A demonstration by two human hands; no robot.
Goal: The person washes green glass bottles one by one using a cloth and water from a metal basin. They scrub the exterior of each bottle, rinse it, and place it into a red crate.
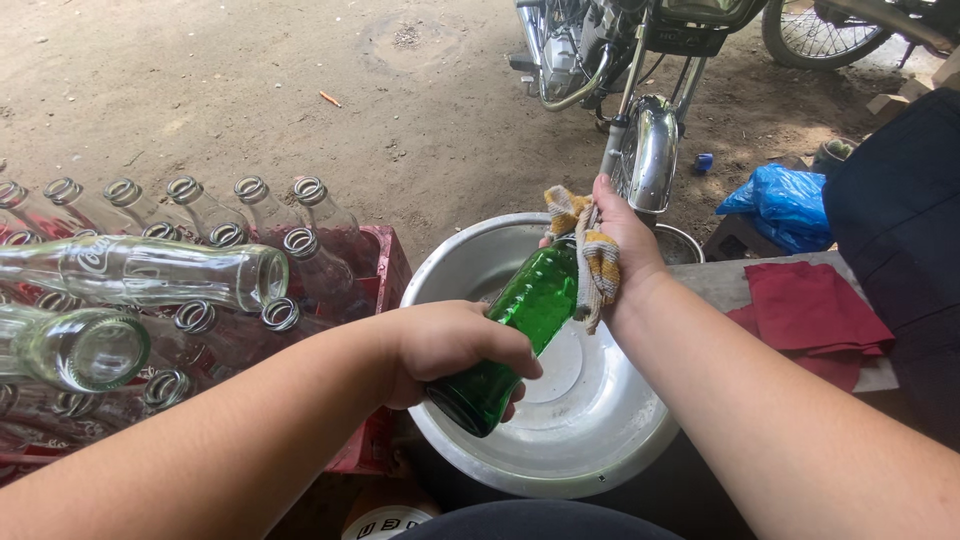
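Your left hand is clenched around the base of the green bottle, tilted over the near-left rim of the metal basin. Your right hand presses a striped rag around its neck. Risk: wet glass may slip and strike the basin.

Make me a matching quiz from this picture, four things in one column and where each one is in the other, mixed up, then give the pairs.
Things:
1. green bottle
2. striped rag
3. clear bottles
4. red cloth

Places:
A. standing in the red crate
B. lying on the bench at the right
C. held over the metal basin by the left hand
D. pressed to the bottle's neck by the right hand

Pairs: 1-C, 2-D, 3-A, 4-B
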